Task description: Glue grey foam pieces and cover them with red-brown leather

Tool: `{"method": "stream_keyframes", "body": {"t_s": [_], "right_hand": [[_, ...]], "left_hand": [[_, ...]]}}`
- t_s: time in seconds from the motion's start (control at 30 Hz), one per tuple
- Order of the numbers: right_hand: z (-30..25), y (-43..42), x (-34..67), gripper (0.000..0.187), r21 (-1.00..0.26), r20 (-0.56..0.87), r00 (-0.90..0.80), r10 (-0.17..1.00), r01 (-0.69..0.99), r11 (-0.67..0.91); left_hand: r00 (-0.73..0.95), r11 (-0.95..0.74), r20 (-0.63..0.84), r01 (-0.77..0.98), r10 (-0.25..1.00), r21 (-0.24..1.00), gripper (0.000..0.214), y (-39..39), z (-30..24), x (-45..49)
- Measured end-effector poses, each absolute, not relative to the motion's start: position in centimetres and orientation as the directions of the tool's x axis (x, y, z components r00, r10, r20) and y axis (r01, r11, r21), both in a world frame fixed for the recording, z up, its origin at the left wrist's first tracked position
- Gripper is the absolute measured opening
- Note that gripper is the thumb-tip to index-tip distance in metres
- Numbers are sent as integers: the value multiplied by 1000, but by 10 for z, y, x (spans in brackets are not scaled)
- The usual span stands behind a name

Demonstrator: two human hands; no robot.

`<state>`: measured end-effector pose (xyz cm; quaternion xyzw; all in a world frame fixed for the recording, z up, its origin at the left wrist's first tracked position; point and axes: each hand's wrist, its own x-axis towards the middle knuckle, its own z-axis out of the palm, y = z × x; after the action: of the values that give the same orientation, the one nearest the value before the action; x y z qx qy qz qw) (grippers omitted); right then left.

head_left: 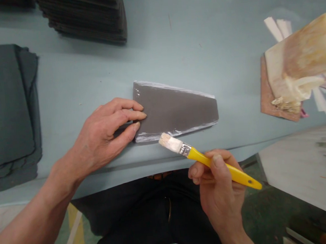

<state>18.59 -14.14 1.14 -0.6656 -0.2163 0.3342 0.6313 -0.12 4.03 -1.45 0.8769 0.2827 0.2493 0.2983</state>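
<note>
A tapered dark grey panel [175,108] lies flat on the light blue-green table, its wide end to the left. White paste streaks its top and bottom long edges, with a few white specks near the upper left corner. My left hand [107,129] rests at the panel's left end, fingers stretched out with the tips on its surface. In my right hand [221,181] is a yellow-handled paintbrush [201,156], gripped between thumb and fingers. Its white-coated bristles are at the panel's lower edge, left of the middle; whether they touch it I cannot tell.
Dark fabric sheets [5,107] lie stacked on the left, and a taller dark stack [88,15] stands at the back. On the right, a paste-stained container [303,56] sits on a brown board [264,89] among white strips. The table's front edge runs just below the panel.
</note>
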Motion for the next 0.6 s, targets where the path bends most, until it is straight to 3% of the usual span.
{"method": "stream_keyframes", "body": {"t_s": [0.23, 0.4, 0.6], "right_hand": [[8, -133, 180, 26, -987, -160, 672, 723, -97, -127], [7, -145, 206, 27, -986, -115, 749, 652, -6, -168], [16, -144, 227, 24, -995, -21, 797, 603, 44, -92]], "left_hand": [[716, -677, 294, 328, 633, 659, 24, 41, -15, 0], [719, -682, 296, 326, 628, 655, 24, 40, -15, 0], [710, -669, 282, 348, 645, 656, 23, 40, -14, -1]]}}
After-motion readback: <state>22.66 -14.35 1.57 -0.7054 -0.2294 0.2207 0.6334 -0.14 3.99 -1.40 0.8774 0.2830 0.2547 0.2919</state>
